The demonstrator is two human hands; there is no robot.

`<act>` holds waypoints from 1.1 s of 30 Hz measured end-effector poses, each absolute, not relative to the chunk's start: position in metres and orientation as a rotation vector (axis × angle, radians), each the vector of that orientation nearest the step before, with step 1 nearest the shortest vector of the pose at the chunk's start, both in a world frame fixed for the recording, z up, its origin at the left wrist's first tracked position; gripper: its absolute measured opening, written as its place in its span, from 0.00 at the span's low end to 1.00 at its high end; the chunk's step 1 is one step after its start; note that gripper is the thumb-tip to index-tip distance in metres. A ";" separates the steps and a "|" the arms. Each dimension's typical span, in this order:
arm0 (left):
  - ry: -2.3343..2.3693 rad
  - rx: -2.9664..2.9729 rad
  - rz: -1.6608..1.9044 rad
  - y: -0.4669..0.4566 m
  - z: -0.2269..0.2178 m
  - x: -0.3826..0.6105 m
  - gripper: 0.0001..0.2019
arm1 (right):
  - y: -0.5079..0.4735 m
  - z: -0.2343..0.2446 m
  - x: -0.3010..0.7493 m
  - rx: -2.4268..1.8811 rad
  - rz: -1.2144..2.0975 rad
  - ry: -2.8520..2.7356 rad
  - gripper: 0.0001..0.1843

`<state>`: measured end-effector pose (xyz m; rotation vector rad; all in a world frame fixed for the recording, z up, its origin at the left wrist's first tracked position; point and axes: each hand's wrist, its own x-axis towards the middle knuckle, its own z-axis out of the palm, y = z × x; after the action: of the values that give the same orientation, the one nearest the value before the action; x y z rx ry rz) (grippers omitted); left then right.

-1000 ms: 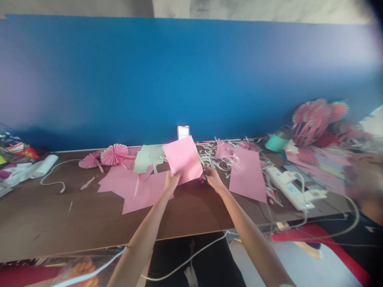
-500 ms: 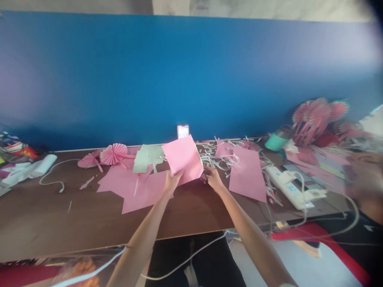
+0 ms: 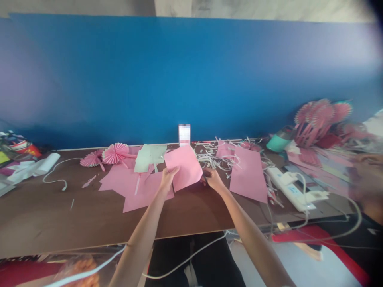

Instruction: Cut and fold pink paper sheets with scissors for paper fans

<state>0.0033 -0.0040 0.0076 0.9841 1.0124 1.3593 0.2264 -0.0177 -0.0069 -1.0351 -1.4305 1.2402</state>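
With our left hand (image 3: pixel 169 178) we pinch the left side of a pink, roughly square paper sheet (image 3: pixel 187 169), tilted above the brown wooden table (image 3: pixel 101 223). Our right hand (image 3: pixel 213 179) curls around a slim dark tool (image 3: pixel 204 174), mostly hidden, at the sheet's right edge, just nearer us than scattered thin white paper strips (image 3: pixel 210 160).

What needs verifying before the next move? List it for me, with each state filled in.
1. Left hand gripping the raised pink sheet: ok.
2. Right hand at the sheet's right edge: ok.
3. Right hand's grip on the dark tool: cannot tell, mostly hidden.
4. Table behind the right hand free of white paper strips: not ok, they lie scattered.
5. Power strip apart from both hands: ok.
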 end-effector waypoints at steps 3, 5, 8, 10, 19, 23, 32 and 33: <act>1.034 0.975 1.359 -0.001 0.004 0.002 0.22 | -0.019 -0.004 0.228 -1.045 1.280 -1.406 0.15; 1.068 0.998 1.327 0.001 0.002 0.000 0.21 | -0.021 -0.001 0.230 -1.035 1.322 -1.388 0.17; 1.119 1.076 1.283 0.002 0.001 -0.003 0.18 | -0.023 0.002 0.231 -0.998 1.381 -1.382 0.16; 1.133 1.123 1.298 0.002 0.001 -0.003 0.17 | -0.023 0.002 0.231 -1.005 1.397 -1.371 0.15; 1.139 1.162 1.446 -0.004 0.007 0.000 0.20 | -0.020 -0.005 0.229 -1.043 1.370 -1.403 0.16; 1.115 1.152 1.458 -0.003 0.008 -0.002 0.20 | -0.020 -0.004 0.230 -1.033 1.396 -1.409 0.20; 1.068 1.109 1.466 -0.003 0.013 -0.005 0.22 | -0.023 -0.001 0.229 -1.068 1.426 -1.428 0.19; 1.068 1.118 1.458 -0.003 0.013 -0.005 0.22 | -0.023 0.000 0.230 -1.059 1.431 -1.446 0.19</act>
<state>-0.0048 -0.0027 0.0131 1.1183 1.0684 1.4580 0.2296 -0.0230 0.0000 -1.0593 -1.4462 1.4312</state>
